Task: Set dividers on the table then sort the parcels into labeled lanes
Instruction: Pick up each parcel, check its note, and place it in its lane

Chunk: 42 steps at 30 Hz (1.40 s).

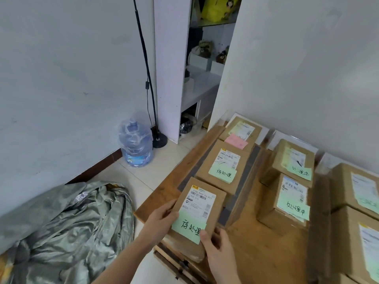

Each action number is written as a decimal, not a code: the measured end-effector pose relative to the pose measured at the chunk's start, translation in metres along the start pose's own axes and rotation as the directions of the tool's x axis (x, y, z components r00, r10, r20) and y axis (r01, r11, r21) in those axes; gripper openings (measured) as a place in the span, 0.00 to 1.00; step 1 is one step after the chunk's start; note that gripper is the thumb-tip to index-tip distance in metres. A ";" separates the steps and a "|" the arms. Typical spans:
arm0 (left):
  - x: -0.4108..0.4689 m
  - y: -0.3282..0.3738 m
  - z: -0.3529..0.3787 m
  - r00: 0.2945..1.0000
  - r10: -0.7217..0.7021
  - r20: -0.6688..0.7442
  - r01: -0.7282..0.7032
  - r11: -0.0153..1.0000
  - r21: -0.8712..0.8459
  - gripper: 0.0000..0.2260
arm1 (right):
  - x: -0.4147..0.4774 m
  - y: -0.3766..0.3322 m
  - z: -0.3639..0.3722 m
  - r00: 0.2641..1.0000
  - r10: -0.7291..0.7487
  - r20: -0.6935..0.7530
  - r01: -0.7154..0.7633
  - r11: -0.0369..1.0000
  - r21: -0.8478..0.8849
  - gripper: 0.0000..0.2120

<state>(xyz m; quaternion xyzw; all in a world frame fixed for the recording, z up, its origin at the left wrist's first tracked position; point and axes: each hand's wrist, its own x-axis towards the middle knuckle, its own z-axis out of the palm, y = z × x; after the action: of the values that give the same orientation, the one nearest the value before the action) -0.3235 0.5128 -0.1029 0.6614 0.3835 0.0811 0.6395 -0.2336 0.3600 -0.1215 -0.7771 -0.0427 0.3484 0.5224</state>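
Note:
A brown cardboard parcel [202, 203] with a white shipping label and a green handwritten note sits at the near end of the left lane on the wooden table [264, 253]. My left hand [161, 219] grips its left edge. My right hand [218, 248] holds its near right corner, thumb on the green note. Two more parcels lie farther along this lane, one with a green note [222, 168] and one with a pink note [240, 133]. Grey divider strips [243, 177] border the lane on both sides. Two green-noted parcels [287, 203] fill the middle lane.
More parcels [356, 187] lie in the right lane at the frame edge. A crumpled grey-green cover [67, 226] lies on the floor at the left. A water bottle [135, 145] and a black lamp stand [159, 139] are by the wall. Drawers sit under the table's near-left corner.

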 end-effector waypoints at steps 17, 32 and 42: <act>0.020 -0.006 -0.014 0.965 0.164 0.203 -0.237 0.876 0.420 0.12 | -0.015 -0.004 0.026 0.984 -0.032 -0.176 0.003 0.986 -0.164 0.13; 0.009 0.093 0.055 0.659 0.510 0.552 -0.708 0.172 0.685 0.25 | -0.071 -0.032 -0.059 0.794 -0.430 -0.428 -0.020 0.687 -0.727 0.27; -0.062 0.137 0.183 0.404 0.575 0.711 -0.844 -0.066 0.533 0.26 | -0.129 -0.028 -0.193 0.672 -0.475 -0.568 -0.242 0.584 -0.775 0.27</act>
<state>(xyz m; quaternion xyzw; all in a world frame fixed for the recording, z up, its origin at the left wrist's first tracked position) -0.2020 0.3471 0.0143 0.9786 -0.1376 0.1118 0.1043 -0.2091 0.1660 0.0071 -0.9892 -0.0397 -0.0899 0.1085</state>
